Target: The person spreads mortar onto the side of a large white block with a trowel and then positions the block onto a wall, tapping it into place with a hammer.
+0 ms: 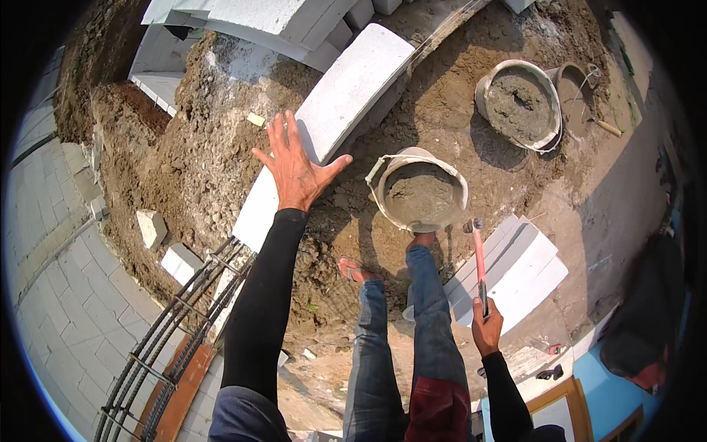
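Left hand [294,171] spread flat, fingers splayed, nothing gripped, hovering over or resting on the long white block [346,96]; contact impossible to judge from this angle. Block lying aslant on the dirt mound [199,155], running from beyond the fingertips down past the wrist. Just right of the thumb, a bucket [420,193] full of grey mortar, one sandalled foot [421,239] at its near rim, the other foot [353,271] nearer the left forearm.

Right hand [486,328] clenched on a hammer [479,269], red handle pointing up and away, head just short of the bucket. Beside that hand, to its right, a stack of white slabs [526,276].

Farther out beyond the hammer, a second mortar bucket [519,103] with a brown pan [574,92] against it and a trowel [589,110] lying there. Below the left elbow, a rebar cage [177,346] stretching back toward the body. Left of it, two small block offcuts [151,227] on the soil, then grey paving [66,295]. More white blocks [250,22] stacked far beyond the left fingertips.
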Demonstrator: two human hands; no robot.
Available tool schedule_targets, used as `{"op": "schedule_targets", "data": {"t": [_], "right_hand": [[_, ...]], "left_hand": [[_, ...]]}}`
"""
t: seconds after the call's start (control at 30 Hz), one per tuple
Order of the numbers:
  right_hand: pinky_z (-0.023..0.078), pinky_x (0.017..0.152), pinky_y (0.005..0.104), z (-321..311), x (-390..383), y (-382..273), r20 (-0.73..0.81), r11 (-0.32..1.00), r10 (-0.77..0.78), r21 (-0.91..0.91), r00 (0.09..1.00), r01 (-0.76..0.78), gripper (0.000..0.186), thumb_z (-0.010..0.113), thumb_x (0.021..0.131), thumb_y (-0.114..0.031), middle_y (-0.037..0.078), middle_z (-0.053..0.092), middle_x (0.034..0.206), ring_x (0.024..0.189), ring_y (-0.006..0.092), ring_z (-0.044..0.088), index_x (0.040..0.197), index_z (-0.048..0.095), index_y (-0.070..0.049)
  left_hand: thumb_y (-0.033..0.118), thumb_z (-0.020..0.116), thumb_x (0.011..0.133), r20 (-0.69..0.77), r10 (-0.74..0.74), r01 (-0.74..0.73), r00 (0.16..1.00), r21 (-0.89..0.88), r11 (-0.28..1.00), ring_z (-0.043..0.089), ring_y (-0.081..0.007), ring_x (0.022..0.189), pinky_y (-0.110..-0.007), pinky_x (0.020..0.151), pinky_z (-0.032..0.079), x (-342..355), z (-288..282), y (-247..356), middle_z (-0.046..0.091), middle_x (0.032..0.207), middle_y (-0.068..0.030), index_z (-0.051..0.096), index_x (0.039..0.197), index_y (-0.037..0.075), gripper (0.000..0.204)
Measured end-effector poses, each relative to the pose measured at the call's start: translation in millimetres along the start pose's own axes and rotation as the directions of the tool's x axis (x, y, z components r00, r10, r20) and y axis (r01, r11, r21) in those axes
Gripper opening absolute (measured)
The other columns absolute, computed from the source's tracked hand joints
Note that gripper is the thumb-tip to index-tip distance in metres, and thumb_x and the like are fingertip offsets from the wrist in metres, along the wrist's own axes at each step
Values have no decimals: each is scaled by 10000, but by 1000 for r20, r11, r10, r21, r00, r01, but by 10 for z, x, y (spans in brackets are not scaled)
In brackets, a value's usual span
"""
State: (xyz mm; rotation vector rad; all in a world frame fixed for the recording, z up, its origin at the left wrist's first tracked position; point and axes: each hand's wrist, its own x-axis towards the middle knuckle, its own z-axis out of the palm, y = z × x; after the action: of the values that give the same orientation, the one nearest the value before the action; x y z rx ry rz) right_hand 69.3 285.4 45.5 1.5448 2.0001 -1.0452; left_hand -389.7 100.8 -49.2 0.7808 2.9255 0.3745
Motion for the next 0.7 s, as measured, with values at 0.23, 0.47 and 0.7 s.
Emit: {"op": "schedule_targets", "data": {"t": [0.23, 0.47, 0.7], "right_hand": [[511, 697, 460, 22, -923, 829, 142, 965, 179, -219, 973, -146, 438, 616, 973, -428, 196, 683, 764, 742, 368, 693, 947, 671, 6], [529, 707, 468, 59, -852, 472, 341, 943, 0, -313, 940, 113, 427, 592, 986, -411, 210, 704, 806, 788, 402, 715, 1057, 688, -1], [484, 614, 437, 139, -704, -145, 321, 943, -189, -204, 928, 263, 375, 532, 1030, -342, 198, 642, 721, 641, 347, 653, 1073, 669, 5]], "left_hand": [[477, 763, 850, 419, -217, 332, 882, -223, 917, 135, -448, 1536, -714, 1179, 55, -2632, -318, 599, 198, 1648, -222, 261, 1606, 135, 970], [398, 759, 861, 738, -373, 597, 562, -50, 801, 194, -438, 1528, -684, 1182, 125, -4458, -833, 837, 249, 1629, -243, 354, 1568, 117, 862], [184, 736, 905, 170, -344, 375, 924, -210, 903, 202, -462, 1513, -585, 1215, 212, -2520, -667, -372, 262, 1615, -259, 400, 1530, 60, 720]]}}
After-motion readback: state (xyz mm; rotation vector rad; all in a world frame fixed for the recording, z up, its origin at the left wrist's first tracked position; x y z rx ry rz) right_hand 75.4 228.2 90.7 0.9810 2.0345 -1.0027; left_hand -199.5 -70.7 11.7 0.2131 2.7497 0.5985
